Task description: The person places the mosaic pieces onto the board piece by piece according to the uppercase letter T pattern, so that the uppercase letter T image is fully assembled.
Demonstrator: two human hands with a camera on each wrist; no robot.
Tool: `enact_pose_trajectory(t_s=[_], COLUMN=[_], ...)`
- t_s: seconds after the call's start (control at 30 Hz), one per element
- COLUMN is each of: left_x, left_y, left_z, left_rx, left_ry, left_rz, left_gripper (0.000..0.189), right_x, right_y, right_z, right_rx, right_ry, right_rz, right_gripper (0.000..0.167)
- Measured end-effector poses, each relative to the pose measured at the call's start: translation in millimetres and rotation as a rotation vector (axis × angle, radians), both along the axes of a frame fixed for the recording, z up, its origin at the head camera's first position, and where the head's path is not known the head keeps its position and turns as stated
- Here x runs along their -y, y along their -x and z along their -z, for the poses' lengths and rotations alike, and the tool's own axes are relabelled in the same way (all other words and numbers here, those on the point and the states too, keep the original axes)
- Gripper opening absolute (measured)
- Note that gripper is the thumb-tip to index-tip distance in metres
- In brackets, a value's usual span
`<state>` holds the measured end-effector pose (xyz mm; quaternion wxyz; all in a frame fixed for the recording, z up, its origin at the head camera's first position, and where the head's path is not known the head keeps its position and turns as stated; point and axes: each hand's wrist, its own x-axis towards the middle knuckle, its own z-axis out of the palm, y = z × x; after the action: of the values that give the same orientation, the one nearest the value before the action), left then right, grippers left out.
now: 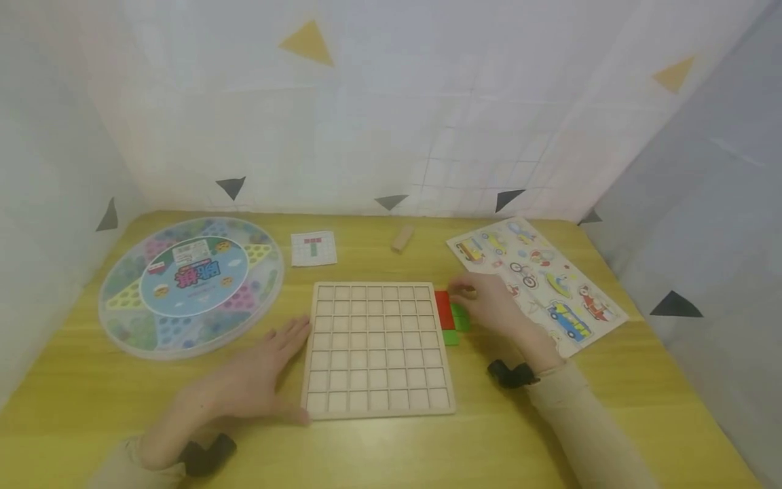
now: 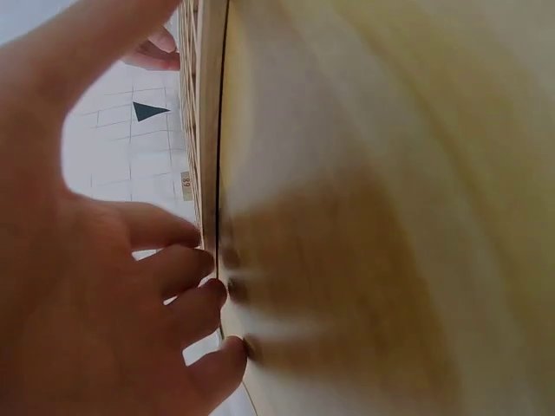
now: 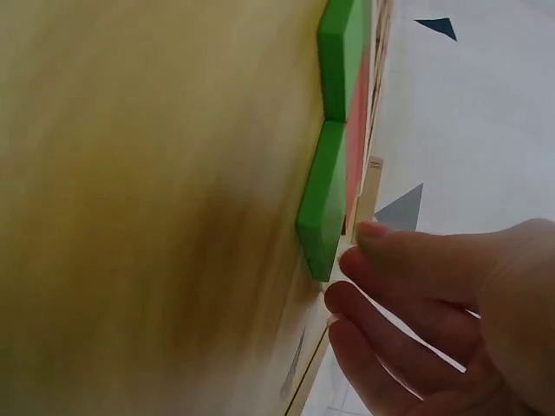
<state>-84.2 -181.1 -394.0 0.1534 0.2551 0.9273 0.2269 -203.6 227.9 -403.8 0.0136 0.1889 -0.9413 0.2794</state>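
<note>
A square wooden grid board [image 1: 377, 360] lies flat in the middle of the table. My left hand [image 1: 253, 380] is at its left side, thumb and fingers spread, fingertips at the edge; in the left wrist view the fingertips reach the table beside the rim. Red tiles [image 1: 443, 311] sit against the board's right edge, with green tiles [image 1: 451, 337] around them. Over the far end of these tiles is my right hand [image 1: 491, 303]. In the right wrist view its loosely bent fingers are beside the end of a green tile [image 3: 323, 204], with nothing seen between thumb and fingertips.
A small card [image 1: 314, 250] with a red and green T on a grid lies behind the board, near a small wooden block [image 1: 402, 239]. To the left is a round, clear-rimmed game box [image 1: 195, 299]. A picture puzzle board [image 1: 550, 278] lies at right, partly behind the right hand.
</note>
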Motion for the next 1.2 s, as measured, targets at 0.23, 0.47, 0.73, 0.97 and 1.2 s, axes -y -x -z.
enact_pose_trajectory(t_s=[0.23, 0.47, 0.73, 0.97, 1.2], left_x=[0.2, -0.1, 0.1, 0.5, 0.8], left_y=[-1.6, -2.2, -1.2, -1.1, -1.7], left_z=[0.6, -0.7, 1.9, 2.5, 2.8], left_rx=[0.003, 0.018, 0.012, 0.013, 0.001], left_ry=[-0.004, -0.012, -0.024, -0.031, -0.016], left_rz=[0.038, 0.029, 0.036, 0.038, 0.038], left_gripper=[0.134, 0.133, 0.134, 0.133, 0.133], right_x=[1.2, 2.7, 2.7, 4.2, 3.5], right_y=[3.3, 4.8, 4.3, 3.9, 4.9], right_z=[6.6, 8.5, 8.1, 8.0, 9.2], right_rx=[-0.031, -0.061, -0.096, -0.101, -0.076], right_ry=[-0.005, -0.018, -0.029, -0.065, -0.072], right_rz=[-0.035, -0.029, -0.047, -0.047, -0.051], right_gripper=[0.018, 0.015, 0.017, 0.018, 0.017])
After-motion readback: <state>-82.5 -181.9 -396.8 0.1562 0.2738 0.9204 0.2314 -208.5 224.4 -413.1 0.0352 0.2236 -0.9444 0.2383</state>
